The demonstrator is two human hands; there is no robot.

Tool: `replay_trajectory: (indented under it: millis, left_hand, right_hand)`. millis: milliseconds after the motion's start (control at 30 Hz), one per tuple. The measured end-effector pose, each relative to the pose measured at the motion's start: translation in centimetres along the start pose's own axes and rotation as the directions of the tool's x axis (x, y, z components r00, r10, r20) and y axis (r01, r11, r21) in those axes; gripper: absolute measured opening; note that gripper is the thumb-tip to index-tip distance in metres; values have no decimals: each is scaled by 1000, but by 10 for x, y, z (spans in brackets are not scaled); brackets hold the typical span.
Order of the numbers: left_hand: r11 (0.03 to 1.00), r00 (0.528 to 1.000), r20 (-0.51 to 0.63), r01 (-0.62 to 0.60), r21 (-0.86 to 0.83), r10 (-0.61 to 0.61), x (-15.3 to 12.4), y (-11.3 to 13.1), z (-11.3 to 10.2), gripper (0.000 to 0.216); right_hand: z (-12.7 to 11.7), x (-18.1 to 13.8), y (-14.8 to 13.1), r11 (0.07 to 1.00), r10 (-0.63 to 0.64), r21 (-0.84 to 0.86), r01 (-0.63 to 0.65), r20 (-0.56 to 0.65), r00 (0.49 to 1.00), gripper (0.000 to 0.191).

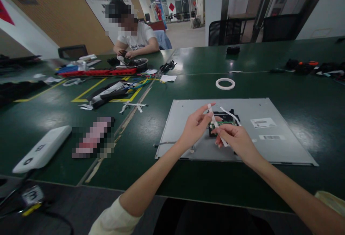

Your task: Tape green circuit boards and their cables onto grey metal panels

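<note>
Between my two hands stretches a short strip of white tape (215,121). My left hand (198,121) pinches its upper part, with the index finger pointing up along it. Lower down, my right hand (234,138) grips the strip between thumb and fingers, and its end sticks out below. Both hands are above a flat grey metal panel (178,120) lying on the table. Behind the fingers, a green circuit board (228,123) in a black holder sits on the panel, partly hidden. Another white strip (229,113) curves over the holder. Two white labels are on the panel's right side.
A roll of white tape (225,83) lies beyond the panel on the green table (194,87). To the left are a phone (94,137), a white power bank (43,148) and tape scraps (134,106). Across the table a person (138,41) handles cables.
</note>
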State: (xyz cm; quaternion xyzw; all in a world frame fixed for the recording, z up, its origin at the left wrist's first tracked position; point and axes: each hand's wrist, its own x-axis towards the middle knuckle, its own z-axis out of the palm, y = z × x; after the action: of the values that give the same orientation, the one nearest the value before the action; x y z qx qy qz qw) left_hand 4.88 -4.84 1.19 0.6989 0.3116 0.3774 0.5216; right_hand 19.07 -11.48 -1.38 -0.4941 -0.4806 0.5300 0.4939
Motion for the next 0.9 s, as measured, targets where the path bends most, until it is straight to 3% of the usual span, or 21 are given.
replay_trajectory:
  millis: [200,367,467,800,900]
  left_hand:
    - [992,996,-75,32,-121,-41,6,-6,-3,44]
    - [972,991,52,129,-198,-121,8,-6,-11,45]
    - [985,988,112,116,-128,-102,6,-4,-10,34]
    - [996,1000,10,-22,86,21,-2,6,-6,22]
    - [989,998,-16,-55,135,58,-2,7,-7,20]
  right_hand:
    - [1,-3,-3,998,-42,38,42,-6,999,31]
    - [3,-2,-2,998,-24,58,23,9,1000,33]
    - [2,0,2,999,-11,49,9,32,999,32]
    - [5,3,1,983,113,141,-121,62,992,38]
    - [5,2,0,981,126,138,-134,60,990,48]
